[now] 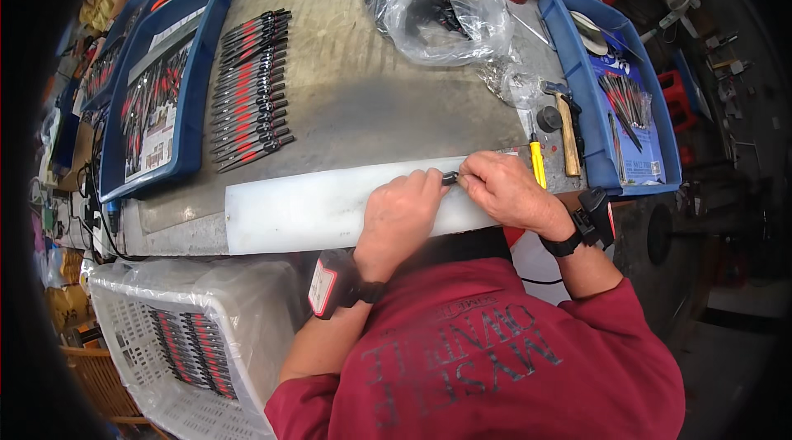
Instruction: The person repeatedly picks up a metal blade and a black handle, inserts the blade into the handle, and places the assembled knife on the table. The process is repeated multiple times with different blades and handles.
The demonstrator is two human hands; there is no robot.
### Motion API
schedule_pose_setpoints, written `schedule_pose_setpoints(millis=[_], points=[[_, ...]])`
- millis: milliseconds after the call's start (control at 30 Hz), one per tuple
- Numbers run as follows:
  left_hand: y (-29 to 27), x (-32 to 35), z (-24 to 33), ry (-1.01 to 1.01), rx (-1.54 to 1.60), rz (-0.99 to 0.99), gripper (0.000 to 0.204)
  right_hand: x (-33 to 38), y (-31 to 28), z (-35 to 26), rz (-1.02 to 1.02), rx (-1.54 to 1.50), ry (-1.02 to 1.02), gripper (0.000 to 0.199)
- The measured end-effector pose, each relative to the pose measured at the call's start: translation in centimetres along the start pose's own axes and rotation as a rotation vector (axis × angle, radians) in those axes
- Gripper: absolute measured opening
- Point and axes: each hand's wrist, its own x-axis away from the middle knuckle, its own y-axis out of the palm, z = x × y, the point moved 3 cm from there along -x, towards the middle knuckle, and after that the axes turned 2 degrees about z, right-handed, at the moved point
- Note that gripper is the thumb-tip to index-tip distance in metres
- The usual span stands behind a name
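Observation:
Both my hands are closed around a small black cylindrical part point(450, 178) above a white board point(289, 210) along the table's near edge. My left hand point(403, 210) grips its left end, so most of that end is hidden in the fingers. At the other end, my right hand point(513, 191) pinches with thumb and forefinger. Whether the part continues inside either hand is hidden. Left of the board's far side lies a long row of slim black-and-red pen-like tools point(247, 97). A yellow-handled screwdriver point(537, 161) rests just beyond my right hand.
A hammer point(568, 133) and a small dark round piece point(548, 118) lie at right. Blue trays point(216, 11) point(672, 163) stand at both sides. A clear plastic bag point(412, 40) holds black parts. Below left, a white lined crate point(216, 298) contains stacked black-and-red tools.

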Motion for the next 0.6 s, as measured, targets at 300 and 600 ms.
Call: schedule_pose_setpoints(millis=[300,600], points=[[0.1,0.0,0.0,0.004,-0.014,-0.011,0.018,0.2,0.2,-0.1,0.045,-0.017,0.085,0.011],[0.0,-0.1,-0.2,-0.027,0.034,0.002,0.019,0.2,-0.7,0.9,0.088,-0.162,0.163,0.015]])
